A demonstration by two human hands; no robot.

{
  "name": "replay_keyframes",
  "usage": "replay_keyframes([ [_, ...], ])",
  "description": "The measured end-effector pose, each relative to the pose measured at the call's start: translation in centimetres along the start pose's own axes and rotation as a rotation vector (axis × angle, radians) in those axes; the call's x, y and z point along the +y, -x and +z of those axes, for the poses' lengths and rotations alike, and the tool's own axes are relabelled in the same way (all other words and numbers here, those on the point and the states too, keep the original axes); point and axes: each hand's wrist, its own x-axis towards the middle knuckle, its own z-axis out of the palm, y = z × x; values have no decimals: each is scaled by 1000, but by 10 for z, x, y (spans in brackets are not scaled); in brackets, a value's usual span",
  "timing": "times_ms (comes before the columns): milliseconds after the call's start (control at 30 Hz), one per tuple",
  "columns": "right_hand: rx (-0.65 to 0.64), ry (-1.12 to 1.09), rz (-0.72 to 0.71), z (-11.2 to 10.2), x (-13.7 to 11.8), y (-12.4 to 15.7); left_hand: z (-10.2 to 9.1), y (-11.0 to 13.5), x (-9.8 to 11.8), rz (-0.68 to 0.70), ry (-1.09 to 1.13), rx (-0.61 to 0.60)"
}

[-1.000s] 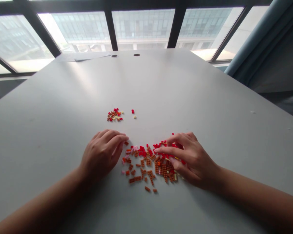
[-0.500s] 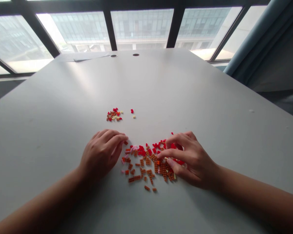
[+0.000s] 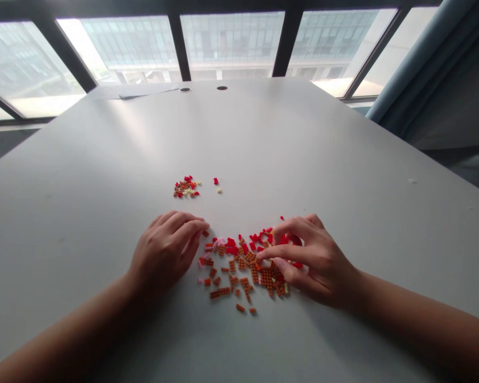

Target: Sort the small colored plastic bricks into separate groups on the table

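Loose toy building bricks [image 3: 241,264], mostly brown with red and pink ones, lie spread over the table between my hands. My left hand [image 3: 165,247] rests at the left of this pile, its fingers bent together. A small brown brick [image 3: 205,233] shows at its fingertips. Over the right part of the pile is my right hand [image 3: 313,258], with thumb and fingers apart. Its index fingertip touches the brown bricks, and red bricks [image 3: 285,239] show beneath the curled fingers. Part of the pile is hidden under this hand.
Farther back on the white table [image 3: 239,133] sits a small heap of tiny red, brown and cream pieces [image 3: 186,187]. A red piece [image 3: 216,181] and a cream piece [image 3: 219,190] lie beside it. Paper [image 3: 143,93] lies near the windows; a curtain [image 3: 415,80] hangs at right.
My right hand has shifted very slightly to the right over the bricks. The left hand keeps its place.
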Motion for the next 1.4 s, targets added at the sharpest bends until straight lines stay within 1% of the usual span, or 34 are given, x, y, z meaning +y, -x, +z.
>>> replay_keyframes([
  [100,14,-17,0,-3,-1,0,0,0,0,-2,-2,-3],
  [300,-42,-27,-42,-2,0,0,0,1,-1,-5,8,-9],
  [533,14,-69,-63,-4,0,1,1,0,0,4,14,-2],
  [767,-32,-92,-112,-5,-2,-2,0,1,-1,-5,14,-6],
  [1000,27,-74,-41,-7,-2,-1,0,0,0,-5,10,-4],
  [1233,-11,-76,-31,-7,-2,-1,1,0,-1,-11,13,-18],
  [1400,8,-85,-60,-8,-2,0,1,1,-1,-13,6,-9],
])
